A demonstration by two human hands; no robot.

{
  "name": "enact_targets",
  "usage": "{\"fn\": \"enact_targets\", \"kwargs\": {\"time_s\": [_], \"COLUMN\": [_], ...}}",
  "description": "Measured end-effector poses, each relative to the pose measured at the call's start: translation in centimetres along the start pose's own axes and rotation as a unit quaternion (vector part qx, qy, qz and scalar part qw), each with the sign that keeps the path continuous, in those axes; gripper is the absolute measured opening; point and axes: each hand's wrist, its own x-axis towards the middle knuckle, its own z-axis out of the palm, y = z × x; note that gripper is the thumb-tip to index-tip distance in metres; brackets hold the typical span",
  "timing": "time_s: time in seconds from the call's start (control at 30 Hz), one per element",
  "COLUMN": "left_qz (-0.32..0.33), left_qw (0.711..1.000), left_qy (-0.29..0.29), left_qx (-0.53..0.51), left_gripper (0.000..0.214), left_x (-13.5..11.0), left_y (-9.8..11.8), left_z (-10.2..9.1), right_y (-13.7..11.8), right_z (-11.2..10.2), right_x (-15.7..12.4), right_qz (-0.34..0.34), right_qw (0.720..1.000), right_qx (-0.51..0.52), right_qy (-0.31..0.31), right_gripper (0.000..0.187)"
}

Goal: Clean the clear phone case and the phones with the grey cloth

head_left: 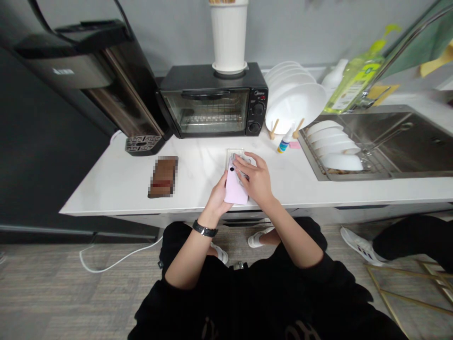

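My left hand (pixel 217 196) is wrapped round the lower left side of a lilac smartphone (pixel 236 191). The phone's back, with a dark round camera lens near the top, faces up just over the counter's front edge. Bent over the phone's upper right part is my right hand (pixel 257 179), its fingertips pressed against the back. Something greyish shows under those fingers; it is mostly hidden and I cannot make out its kind. Just beyond the phone lies a clear, flat, case-like piece (pixel 230 152), partly covered. A small spray bottle (pixel 284 144) with a blue and yellow label stands to the right.
A pixelated brown, phone-like rectangle (pixel 163 177) lies left on the white counter (pixel 106 189). Behind are a drink dispenser (pixel 130 94), a toaster oven (pixel 212 111) and racked plates (pixel 297 106). Bowls (pixel 332 144) sit by the sink (pixel 417 146). Another person's shoe (pixel 363 246) is at right.
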Motion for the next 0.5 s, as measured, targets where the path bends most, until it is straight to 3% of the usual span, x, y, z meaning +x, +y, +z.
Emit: {"fn": "enact_targets", "kwargs": {"time_s": [0.27,0.5], "left_qz": [0.017,-0.069], "left_qw": [1.0,0.995], "left_qy": [-0.008,-0.069], "left_qx": [0.007,0.002], "left_gripper": [0.047,0.068], "left_x": [-0.3,-0.9], "left_y": [-0.3,0.2], "left_z": [0.3,0.5], "right_y": [-1.1,-2.9], "right_z": [-0.6,-1.7], "right_x": [-3.2,-6.9], "right_qz": [-0.029,-0.106], "right_qw": [0.999,0.99], "right_qx": [0.014,0.039], "right_qy": [-0.034,-0.089], "right_gripper": [0.035,0.038]}}
